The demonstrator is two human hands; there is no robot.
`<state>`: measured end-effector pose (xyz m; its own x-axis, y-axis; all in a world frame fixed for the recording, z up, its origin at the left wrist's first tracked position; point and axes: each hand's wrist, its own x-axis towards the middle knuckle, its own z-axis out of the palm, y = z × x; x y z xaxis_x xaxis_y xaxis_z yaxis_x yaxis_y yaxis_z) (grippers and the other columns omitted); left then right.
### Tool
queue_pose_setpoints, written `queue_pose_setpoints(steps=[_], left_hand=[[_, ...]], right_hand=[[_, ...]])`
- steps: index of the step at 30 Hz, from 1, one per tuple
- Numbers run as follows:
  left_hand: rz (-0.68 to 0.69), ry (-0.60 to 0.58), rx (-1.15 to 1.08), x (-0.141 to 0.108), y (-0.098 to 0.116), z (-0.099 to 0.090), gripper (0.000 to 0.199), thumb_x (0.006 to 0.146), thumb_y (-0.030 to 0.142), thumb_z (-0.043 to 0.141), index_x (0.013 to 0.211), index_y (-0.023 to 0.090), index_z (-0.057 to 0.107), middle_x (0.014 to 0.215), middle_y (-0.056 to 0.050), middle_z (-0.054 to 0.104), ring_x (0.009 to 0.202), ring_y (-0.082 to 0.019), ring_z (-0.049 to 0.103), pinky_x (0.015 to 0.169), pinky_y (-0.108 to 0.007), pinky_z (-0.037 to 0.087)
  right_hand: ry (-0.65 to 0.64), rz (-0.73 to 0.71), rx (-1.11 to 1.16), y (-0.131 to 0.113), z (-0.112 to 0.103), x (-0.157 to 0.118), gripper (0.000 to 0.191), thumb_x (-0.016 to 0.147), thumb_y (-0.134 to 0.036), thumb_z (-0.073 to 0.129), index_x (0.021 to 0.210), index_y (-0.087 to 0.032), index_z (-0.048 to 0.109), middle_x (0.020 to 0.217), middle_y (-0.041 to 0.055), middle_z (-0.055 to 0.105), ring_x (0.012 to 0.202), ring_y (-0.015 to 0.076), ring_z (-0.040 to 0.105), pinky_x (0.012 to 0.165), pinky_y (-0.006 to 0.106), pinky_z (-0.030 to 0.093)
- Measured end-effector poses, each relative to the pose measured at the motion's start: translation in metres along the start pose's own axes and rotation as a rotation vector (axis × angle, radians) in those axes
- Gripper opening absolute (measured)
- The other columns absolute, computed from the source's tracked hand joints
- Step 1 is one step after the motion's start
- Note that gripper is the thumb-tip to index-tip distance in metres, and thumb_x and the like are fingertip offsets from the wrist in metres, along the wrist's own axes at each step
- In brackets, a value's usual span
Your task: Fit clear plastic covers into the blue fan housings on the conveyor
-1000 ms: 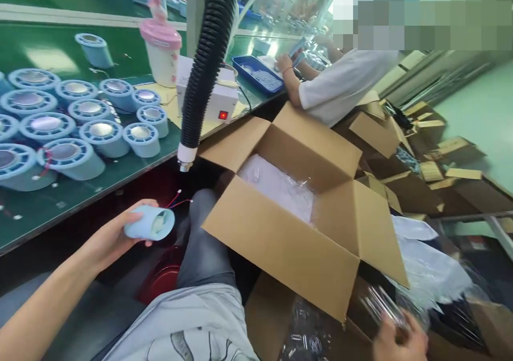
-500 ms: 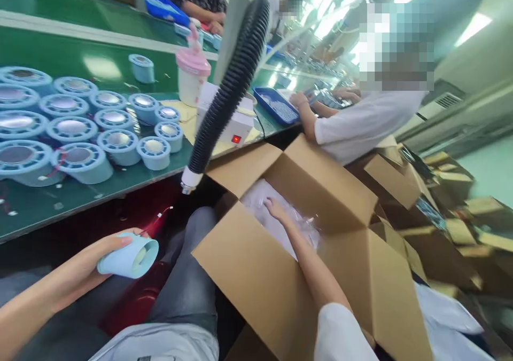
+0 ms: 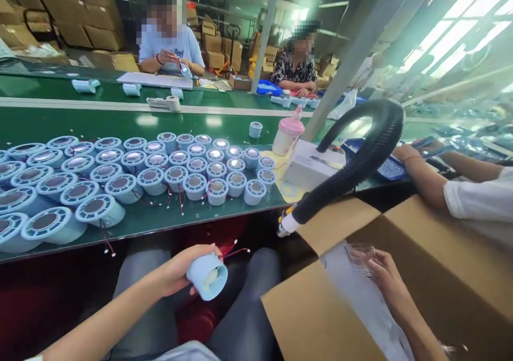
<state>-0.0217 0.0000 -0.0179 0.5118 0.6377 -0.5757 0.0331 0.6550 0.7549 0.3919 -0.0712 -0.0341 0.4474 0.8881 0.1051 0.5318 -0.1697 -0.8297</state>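
Observation:
My left hand (image 3: 182,270) is closed round a light blue cylindrical housing (image 3: 199,278), held above my lap with its hollow end toward me. Thin red and dark wires (image 3: 234,252) with small white plugs stick out behind it. Over the open cardboard box (image 3: 304,307), my right hand (image 3: 387,281) pinches a clear plastic part (image 3: 363,255), whose exact shape is blurred. Beneath that hand a translucent plastic bag (image 3: 348,286) lines the box.
Many blue housings (image 3: 148,177) stand in rows on the green bench (image 3: 160,217). A black flexible hose (image 3: 360,152) arches over the bench edge. Behind it are a white box (image 3: 312,163) and a pink-lidded cup (image 3: 286,134). Co-workers sit across and to the right.
The view has swung left. My right hand has come up from the bag inside the box with a clear plastic part. My left hand still holds the blue housing.

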Motion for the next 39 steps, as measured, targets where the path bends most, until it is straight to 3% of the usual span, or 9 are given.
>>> queue_pose_setpoints(steps=[4,9,13,16,21,26,31,36,39], left_hand=[[0.009,-0.113,0.137,0.007,0.006,0.010,0.040,0.076,0.052,0.058,0.086,0.013,0.062,0.069,-0.002,0.058,0.042,-0.007,0.046,0.029,-0.014,0.031],[0.048,-0.192,0.331,-0.003,0.013,0.008,0.031,0.077,0.043,0.064,0.085,0.014,0.066,0.064,0.001,0.055,0.051,-0.009,0.047,0.038,-0.016,0.035],[0.390,-0.106,0.855,-0.019,0.012,0.005,0.021,0.082,0.032,0.059,0.096,0.018,0.068,0.092,-0.003,0.063,0.083,-0.017,0.057,0.076,-0.026,0.045],[0.503,-0.080,1.056,-0.024,0.007,0.006,0.022,0.084,0.030,0.055,0.101,0.020,0.067,0.101,-0.005,0.060,0.091,-0.020,0.058,0.084,-0.030,0.043],[0.584,0.008,0.941,-0.023,0.000,0.004,0.025,0.079,0.032,0.065,0.101,0.021,0.065,0.100,-0.004,0.056,0.092,-0.019,0.056,0.085,-0.031,0.045],[0.659,0.086,0.814,-0.015,-0.012,-0.003,0.062,0.063,0.047,0.080,0.118,0.025,0.061,0.107,-0.007,0.051,0.103,-0.023,0.053,0.090,-0.037,0.046],[0.759,-0.101,0.804,-0.009,-0.019,-0.009,0.065,0.060,0.040,0.083,0.120,0.025,0.062,0.128,-0.012,0.049,0.123,-0.031,0.046,0.106,-0.046,0.037],[0.577,-0.278,0.558,-0.014,-0.014,-0.006,0.066,0.071,0.030,0.076,0.132,0.025,0.051,0.130,-0.012,0.056,0.117,-0.027,0.055,0.093,-0.036,0.050],[0.490,-0.287,0.385,-0.019,-0.012,-0.002,0.062,0.073,0.026,0.075,0.130,0.025,0.051,0.133,-0.011,0.053,0.117,-0.025,0.055,0.094,-0.035,0.049]], right_hand=[[-0.499,-0.450,-0.090,-0.070,0.049,-0.071,0.045,0.083,-0.035,0.056,0.127,-0.029,0.056,0.129,0.0093,0.060,0.113,0.0307,0.059,0.092,0.044,0.051],[-0.478,-0.716,-0.507,-0.135,0.132,-0.101,0.060,0.076,-0.015,0.058,0.134,-0.028,0.052,0.145,0.0142,0.042,0.103,0.0360,0.058,0.076,0.050,0.054],[-0.526,-0.684,-0.566,-0.138,0.148,-0.095,0.046,0.073,-0.007,0.056,0.116,-0.023,0.064,0.141,0.0157,0.045,0.107,0.0345,0.054,0.075,0.047,0.055],[-0.568,-0.653,-0.509,-0.137,0.148,-0.089,0.036,0.069,0.000,0.057,0.096,-0.021,0.068,0.136,0.0140,0.050,0.114,0.0329,0.051,0.083,0.046,0.053],[-0.759,-0.503,-0.203,-0.138,0.145,-0.086,0.011,0.075,-0.014,0.067,0.081,-0.024,0.067,0.128,0.0079,0.053,0.112,0.0268,0.055,0.089,0.043,0.050],[-0.613,-0.240,0.231,-0.139,0.146,-0.091,0.016,0.086,-0.030,0.059,0.075,-0.021,0.067,0.116,0.0084,0.061,0.108,0.0231,0.059,0.088,0.036,0.049],[-0.527,-0.040,0.425,-0.141,0.147,-0.091,0.027,0.078,-0.026,0.061,0.052,-0.019,0.062,0.097,0.0069,0.068,0.092,0.0211,0.063,0.077,0.032,0.052],[-0.541,0.234,0.626,-0.139,0.144,-0.086,0.027,0.074,-0.033,0.067,0.051,-0.018,0.066,0.095,0.0077,0.070,0.086,0.0226,0.066,0.063,0.032,0.056],[-0.620,0.124,0.657,-0.139,0.138,-0.087,0.012,0.071,-0.033,0.074,0.071,-0.021,0.073,0.109,0.0084,0.069,0.100,0.0272,0.065,0.069,0.036,0.059]])
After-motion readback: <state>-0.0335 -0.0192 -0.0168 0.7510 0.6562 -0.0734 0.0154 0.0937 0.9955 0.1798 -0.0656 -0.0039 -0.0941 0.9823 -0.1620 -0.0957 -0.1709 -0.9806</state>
